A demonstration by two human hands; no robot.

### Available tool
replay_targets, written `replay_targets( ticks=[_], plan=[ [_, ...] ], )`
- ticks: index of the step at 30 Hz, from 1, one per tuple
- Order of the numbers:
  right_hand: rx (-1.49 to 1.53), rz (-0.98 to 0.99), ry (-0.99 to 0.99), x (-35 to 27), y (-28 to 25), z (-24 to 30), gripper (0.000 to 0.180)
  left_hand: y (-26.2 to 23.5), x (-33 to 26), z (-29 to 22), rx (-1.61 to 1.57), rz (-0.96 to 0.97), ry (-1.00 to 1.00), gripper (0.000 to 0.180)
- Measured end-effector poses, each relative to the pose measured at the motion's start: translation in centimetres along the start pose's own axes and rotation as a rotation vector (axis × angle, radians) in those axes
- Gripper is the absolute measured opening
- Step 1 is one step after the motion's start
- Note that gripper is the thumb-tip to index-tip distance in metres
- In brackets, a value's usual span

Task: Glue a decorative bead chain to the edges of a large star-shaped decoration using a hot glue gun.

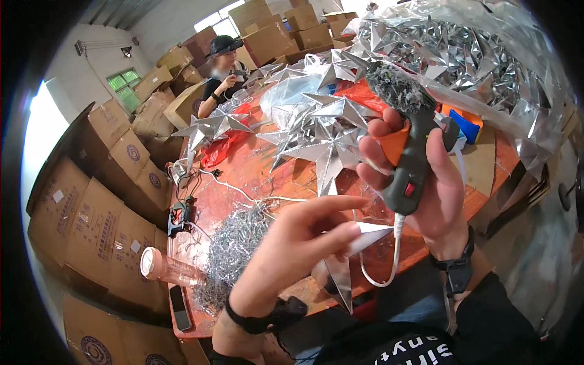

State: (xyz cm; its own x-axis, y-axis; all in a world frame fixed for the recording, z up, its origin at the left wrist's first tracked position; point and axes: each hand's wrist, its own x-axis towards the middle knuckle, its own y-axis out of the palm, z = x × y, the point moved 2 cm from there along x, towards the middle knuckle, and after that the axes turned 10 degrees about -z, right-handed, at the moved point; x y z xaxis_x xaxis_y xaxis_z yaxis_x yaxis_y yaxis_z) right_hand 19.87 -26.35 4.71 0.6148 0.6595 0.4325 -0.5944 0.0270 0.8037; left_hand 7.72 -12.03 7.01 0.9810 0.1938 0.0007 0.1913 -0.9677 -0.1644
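1. The right hand (pixel 426 182) is clenched around a black glue gun (pixel 409 149), fingers wrapped over the orange trigger, nozzle pointing up and away from the body. Its tip is caked in silver shreds, and a white cord (pixel 389 261) loops down from the handle toward the wrist.
2. The left hand (pixel 292 249) pinches a silver foil star piece (pixel 359 240) between thumb and fingers, index finger stretched out above it. One point sticks out just below the gun; another hangs down toward the person's lap.
3. My reading: this is the gluing step, with the piece held ready and the gun raised beside it but not yet touching. The nozzle and the foil edge are near, still apart.
4. The next move seems to call for tipping the nozzle down onto the seam while the left hand keeps the foil steady, with fingers clear of hot glue.
5. Beyond both hands, finished silver stars (pixel 316 131) pile on the red counter (pixel 243 170). Left of the left hand lie a heap of foil trimmings (pixel 231 249), a clear bottle (pixel 167 267) and a second glue gun (pixel 179 216).
6. A co-worker (pixel 222 73) sits at the far end, among stacked cardboard boxes (pixel 91 207).
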Motion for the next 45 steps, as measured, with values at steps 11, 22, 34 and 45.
replay_targets(
  ticks=[11, 22, 34, 45],
  plan=[
    [-0.328, -0.011, -0.055, -0.9, 1.6, -0.3, 0.068, 2.1, -0.4, 0.1, 0.037, -0.021, 0.124, 0.012],
    [-0.492, -0.037, 0.055, -0.8, -0.7, 1.3, 0.073, -10.1, -21.8, 6.1, -0.705, -0.551, 0.548, 0.025],
    [-0.691, -0.079, 0.226, -1.8, -6.1, 0.3, 0.077, -5.1, -55.0, 28.9, 0.223, -1.204, -1.411, 0.016],
    [-0.502, -0.084, 0.282, -4.2, -3.4, -0.6, 0.079, -3.8, -17.1, 4.0, 0.703, -0.354, 0.025, 0.008]
  ],
)
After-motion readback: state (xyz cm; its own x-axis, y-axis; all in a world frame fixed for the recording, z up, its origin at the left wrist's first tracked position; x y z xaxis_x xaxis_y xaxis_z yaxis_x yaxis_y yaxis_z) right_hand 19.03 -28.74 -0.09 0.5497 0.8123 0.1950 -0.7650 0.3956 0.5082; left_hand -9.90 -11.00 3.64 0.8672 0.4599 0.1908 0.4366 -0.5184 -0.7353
